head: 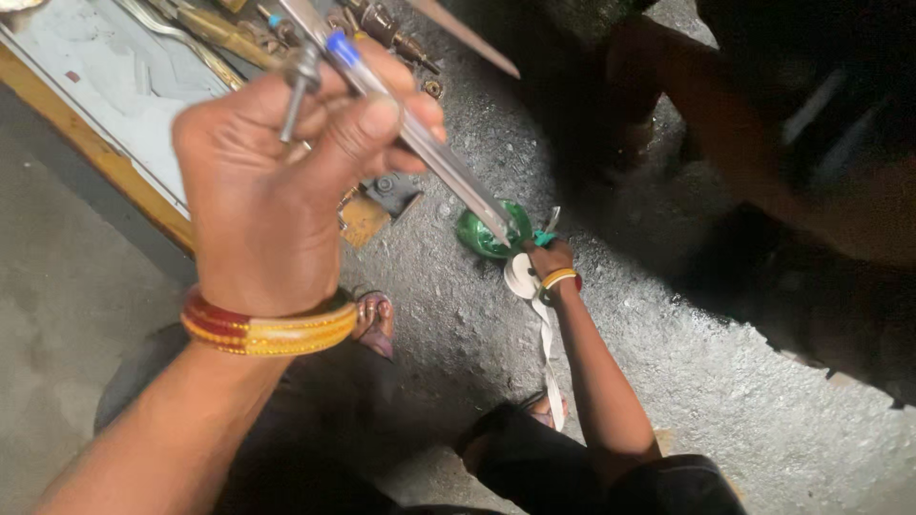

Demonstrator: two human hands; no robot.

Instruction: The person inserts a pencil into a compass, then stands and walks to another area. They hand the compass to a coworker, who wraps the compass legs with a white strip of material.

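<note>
Head view, looking down: the left hand (277, 181) is raised close to the camera, fist closed around two things. A clear-barrelled pen (429, 153) with a blue end runs through the fingers, its blue end sticking out at 12 o'clock above the knuckles and its tip slanting away toward 4 o'clock. A metal bolt (298, 86) is pinched against the index finger at the hand's 12 o'clock, shank pointing down. Red and gold bangles (267, 329) circle the wrist at 6 o'clock.

The right hand (549, 257) reaches far down to the rough grey floor (687, 381), at 3 o'clock from the left hand. It looks closed on a strip of white tape (549, 353) that trails toward 6 o'clock, though the grip is too small to read surely. A green dish (491, 234) lies just at its 10 o'clock, right under the pen tip.

At 12 o'clock from the left hand, brass fittings (382, 24) lie scattered beside a wood-edged board (86, 86).
</note>
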